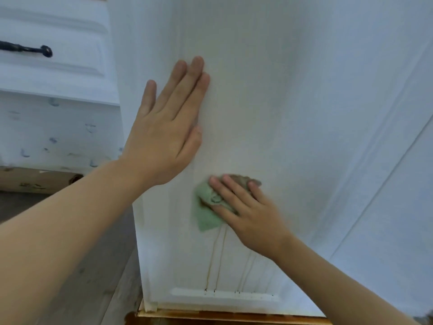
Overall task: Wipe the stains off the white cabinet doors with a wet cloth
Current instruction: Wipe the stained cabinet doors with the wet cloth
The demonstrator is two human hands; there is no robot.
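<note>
A white cabinet door (269, 102) fills the middle of the head view. My left hand (164, 127) lies flat against it, fingers straight and pointing up. Lower down, my right hand (246, 207) presses a crumpled green cloth (207, 212) against the door, fingers spread over it. The cloth shows brown dirt near its upper edge, and part of it is hidden under my fingers. Thin brownish drip lines (216, 259) run down the door from below the cloth to its bottom edge.
To the left stands another white cabinet with a raised-panel drawer front (58, 38) and a dark metal handle (28, 49); its lower panel (58, 137) carries several small bluish marks. A grey floor (89, 277) lies below, and a wooden edge (210, 317) runs under the door.
</note>
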